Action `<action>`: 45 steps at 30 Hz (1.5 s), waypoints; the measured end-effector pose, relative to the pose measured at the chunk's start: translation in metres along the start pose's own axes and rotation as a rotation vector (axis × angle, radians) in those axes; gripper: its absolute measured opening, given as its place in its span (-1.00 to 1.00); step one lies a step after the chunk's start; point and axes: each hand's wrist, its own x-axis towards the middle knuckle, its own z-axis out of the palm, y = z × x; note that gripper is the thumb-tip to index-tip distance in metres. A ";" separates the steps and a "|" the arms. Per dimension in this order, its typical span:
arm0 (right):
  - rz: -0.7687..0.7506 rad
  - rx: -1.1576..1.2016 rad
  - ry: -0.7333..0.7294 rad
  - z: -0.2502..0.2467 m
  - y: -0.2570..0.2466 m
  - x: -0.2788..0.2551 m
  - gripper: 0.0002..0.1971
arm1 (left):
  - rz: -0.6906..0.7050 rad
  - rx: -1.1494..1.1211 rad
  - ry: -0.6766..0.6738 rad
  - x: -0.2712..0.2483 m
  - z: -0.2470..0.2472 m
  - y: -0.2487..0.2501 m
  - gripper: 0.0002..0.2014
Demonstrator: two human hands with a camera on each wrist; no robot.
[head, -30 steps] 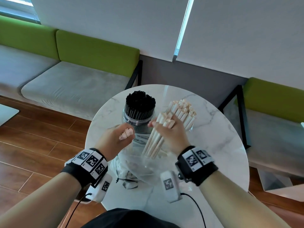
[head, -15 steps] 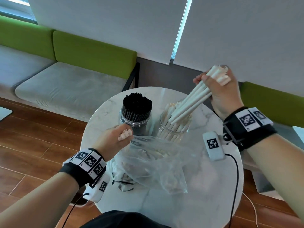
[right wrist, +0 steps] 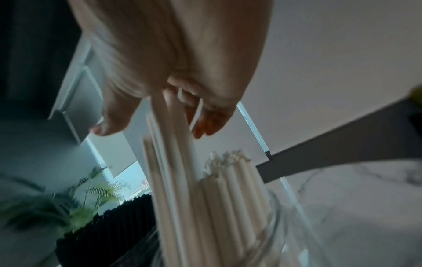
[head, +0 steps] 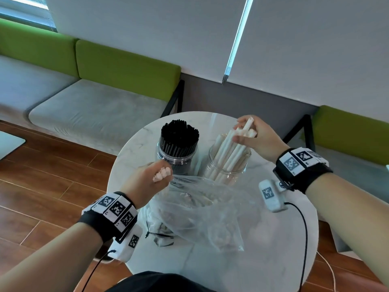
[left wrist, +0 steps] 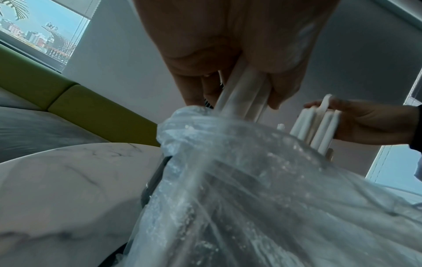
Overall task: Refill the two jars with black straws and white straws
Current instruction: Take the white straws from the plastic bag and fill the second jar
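Two clear jars stand at the back of the round marble table point(head: 273, 249). The left jar point(head: 177, 159) is packed with black straws point(head: 179, 133); the right jar point(head: 226, 171) holds white straws point(head: 227, 152). My right hand point(head: 242, 133) grips the top ends of a bundle of white straws point(right wrist: 169, 162), and their lower ends stand inside the right jar. In front of the black jar, my left hand point(head: 162, 175) holds a few white straws point(left wrist: 242, 94) together with the mouth of a clear plastic bag point(head: 200, 213). More white straws lie inside the bag.
A second crumpled plastic wrapper point(head: 155, 226) lies under the bag near the table's left front edge. Grey and green benches point(head: 94, 110) run along the wall behind, with another point(head: 353, 131) at the right. The floor is wood.
My right hand pulled a bundle of white straws out of the bag, lifted it high, then lowered it into the right jar. My left hand has stayed at the bag's mouth.
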 end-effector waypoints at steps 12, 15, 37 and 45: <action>0.293 -0.250 -0.065 -0.008 0.059 -0.024 -0.35 | 0.022 -0.028 -0.001 0.001 0.001 -0.001 -0.85; 0.315 -0.246 -0.060 0.011 0.060 -0.019 -0.16 | 0.025 -0.048 -0.006 0.002 0.002 -0.003 -0.88; 0.141 -0.385 0.112 0.016 0.042 -0.010 -0.49 | 0.022 0.028 0.026 0.003 -0.003 0.011 -0.84; -0.403 -0.767 -0.077 0.015 0.025 -0.020 -0.21 | 0.008 0.043 0.033 0.002 -0.004 0.016 -0.87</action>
